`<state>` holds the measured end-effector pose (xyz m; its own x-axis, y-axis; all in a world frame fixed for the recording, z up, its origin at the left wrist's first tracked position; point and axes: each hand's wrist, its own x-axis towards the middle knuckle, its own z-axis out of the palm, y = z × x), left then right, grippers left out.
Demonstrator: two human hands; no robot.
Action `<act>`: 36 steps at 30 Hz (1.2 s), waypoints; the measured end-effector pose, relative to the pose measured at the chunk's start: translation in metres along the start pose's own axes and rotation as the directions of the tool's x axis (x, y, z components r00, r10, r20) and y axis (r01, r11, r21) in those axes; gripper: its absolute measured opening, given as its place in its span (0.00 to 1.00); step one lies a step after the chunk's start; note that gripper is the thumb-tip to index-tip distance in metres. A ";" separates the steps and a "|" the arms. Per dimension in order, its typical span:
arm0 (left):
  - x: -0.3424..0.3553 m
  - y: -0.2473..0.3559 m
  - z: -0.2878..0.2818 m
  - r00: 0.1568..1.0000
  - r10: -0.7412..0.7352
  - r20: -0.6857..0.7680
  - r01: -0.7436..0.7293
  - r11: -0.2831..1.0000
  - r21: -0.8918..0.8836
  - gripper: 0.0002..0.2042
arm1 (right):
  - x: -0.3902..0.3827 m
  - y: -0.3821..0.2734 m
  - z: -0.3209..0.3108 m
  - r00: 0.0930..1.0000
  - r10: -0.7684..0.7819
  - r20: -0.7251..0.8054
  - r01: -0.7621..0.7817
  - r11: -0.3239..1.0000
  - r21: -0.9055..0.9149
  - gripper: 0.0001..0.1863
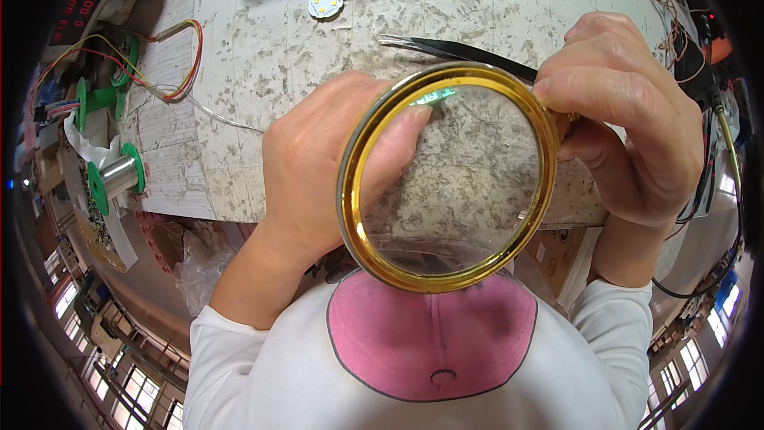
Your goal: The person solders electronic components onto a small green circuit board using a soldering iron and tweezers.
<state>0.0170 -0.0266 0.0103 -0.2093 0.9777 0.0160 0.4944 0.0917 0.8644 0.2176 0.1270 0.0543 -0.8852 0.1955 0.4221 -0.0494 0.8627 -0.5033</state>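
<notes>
By the left hand (pixel 318 151), reaching behind the magnifier (pixel 458 183) from its left, a small green board (pixel 434 97) seems pinched, visible through the magnifier's top — best centred; by the right hand (pixel 637 111), the magnifier's right edge is gripped — best kept steady.

The tabletop (pixel 227 56) is brightly lit, the gold rim (pixel 446 279) glints, and curved fisheye edges blacken.

A round, gold-rimmed magnifying glass (pixel 461 179) spans the frame's centre; a small green piece (pixel 434 97) shows through its top.
</notes>
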 end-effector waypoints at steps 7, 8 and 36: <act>-0.001 -0.006 0.004 0.997 0.039 -0.070 -0.043 0.997 -0.062 0.06 | 0.000 -0.001 -0.001 1.000 0.010 0.010 -0.010 1.000 0.006 0.19; 0.000 -0.008 0.005 0.994 0.071 -0.082 -0.073 0.997 -0.027 0.06 | 0.000 -0.001 0.000 1.000 0.011 0.007 -0.011 1.000 0.006 0.19; 0.003 -0.020 0.010 0.968 0.208 -0.140 -0.215 0.976 -0.038 0.06 | 0.003 -0.001 0.005 1.000 -0.012 -0.016 0.011 1.000 -0.020 0.18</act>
<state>0.0147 -0.0239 -0.0116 -0.2180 0.9392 0.2652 0.4950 -0.1278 0.8594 0.2122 0.1241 0.0521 -0.8769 0.1931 0.4402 -0.0502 0.8739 -0.4834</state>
